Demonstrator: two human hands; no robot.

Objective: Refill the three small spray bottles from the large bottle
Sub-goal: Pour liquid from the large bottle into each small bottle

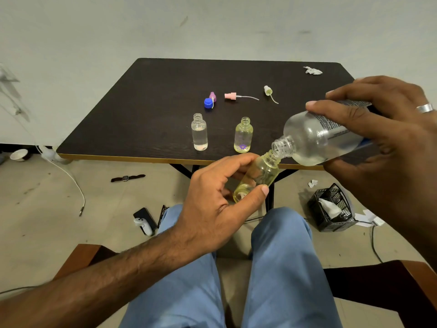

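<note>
A person is sitting at a low dark table, seen from above their own lap, pouring from one bottle into another. The left hand is curling its thumb and fingers around a small yellow-tinted bottle, holding it tilted in the air just in front of the table's near edge. The right hand, wearing a ring, is gripping the large clear bottle around its labelled body and tipping it almost sideways, so its open mouth is touching the small bottle's open neck. A little liquid is pooling at the bottom of the small bottle.

The large bottle appears to be thin plastic and only partly full, so it is probably light, and a hard squeeze could make it gush; a grip around the middle looks soundest. The small bottle is smooth and narrow, likely slippery if wetted, and is best held around its body, leaving the neck free.

On the table, two more small bottles are standing upright and uncapped: a clear bottle to the left, well filled, and a yellow bottle with a flower print beside it. Behind them are lying a blue cap, a purple sprayer top, a pink sprayer top and a pale yellow sprayer top. A crumpled tissue is resting near the far corner.
</note>
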